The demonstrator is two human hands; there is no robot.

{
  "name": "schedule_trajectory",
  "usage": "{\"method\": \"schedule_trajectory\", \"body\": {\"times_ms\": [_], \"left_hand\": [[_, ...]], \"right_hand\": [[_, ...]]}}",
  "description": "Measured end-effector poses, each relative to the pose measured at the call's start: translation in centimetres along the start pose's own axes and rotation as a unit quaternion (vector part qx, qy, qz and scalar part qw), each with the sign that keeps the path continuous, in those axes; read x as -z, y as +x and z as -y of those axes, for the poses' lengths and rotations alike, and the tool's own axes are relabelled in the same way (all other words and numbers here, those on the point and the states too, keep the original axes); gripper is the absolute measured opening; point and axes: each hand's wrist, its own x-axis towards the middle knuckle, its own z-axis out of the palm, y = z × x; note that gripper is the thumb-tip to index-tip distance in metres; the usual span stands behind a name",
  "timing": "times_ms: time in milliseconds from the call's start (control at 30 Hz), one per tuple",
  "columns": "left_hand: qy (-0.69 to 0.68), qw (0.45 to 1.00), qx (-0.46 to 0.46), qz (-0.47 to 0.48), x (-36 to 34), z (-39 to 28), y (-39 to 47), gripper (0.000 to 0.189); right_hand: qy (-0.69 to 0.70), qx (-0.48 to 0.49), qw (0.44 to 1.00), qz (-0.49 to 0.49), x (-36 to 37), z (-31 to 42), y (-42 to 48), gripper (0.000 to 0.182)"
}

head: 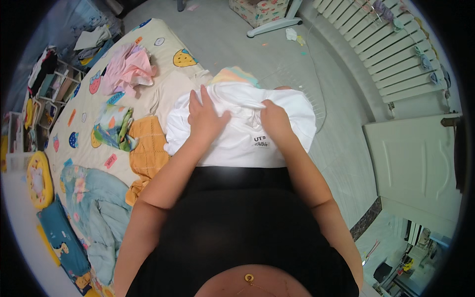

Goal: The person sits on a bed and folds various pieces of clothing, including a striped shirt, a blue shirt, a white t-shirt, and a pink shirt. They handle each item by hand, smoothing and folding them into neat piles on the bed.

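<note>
A white T-shirt (230,148) with small dark print lies spread over my lap. My left hand (207,118) rests on its left part, fingers apart and palm down. On the right, my right hand (275,118) has its fingers curled at the folded white fabric by the collar; the fingertips are partly hidden. A pastel striped cloth (235,75) shows just beyond the shirt. To the left on the bed are an orange knitted garment (149,144), a green and white patterned cloth (113,124), a crumpled pink garment (130,68) and light blue clothing (96,208).
The bed has a cream printed sheet (118,161). Shelves with folded clothes (55,87) and a yellow cushion (40,180) line its far left side. A white radiator (386,48) and a door (412,163) stand at right. A cable (315,67) runs over the grey floor.
</note>
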Motion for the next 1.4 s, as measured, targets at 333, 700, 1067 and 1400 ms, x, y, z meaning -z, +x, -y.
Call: {"method": "schedule_trajectory", "body": {"times_ms": [333,700,1067,1400], "left_hand": [[-0.121,0.99,0.018,0.075,5.4,2.2,-3.2,0.071],[-0.648,0.721,0.178,0.17,10.7,-2.3,-4.2,0.033],[-0.857,0.345,0.08,0.375,13.2,-3.0,-5.0,0.045],[-0.478,0.826,0.021,0.299,14.5,-4.6,-5.9,0.058]], "right_hand": [[0.872,-0.176,0.299,0.346,5.4,4.7,-1.2,0.036],[0.85,-0.02,0.341,0.402,7.0,7.5,-4.7,0.039],[0.278,0.094,0.881,0.371,7.8,5.9,-6.1,0.058],[0.855,-0.014,0.425,0.295,9.3,7.0,-6.1,0.045]]}}
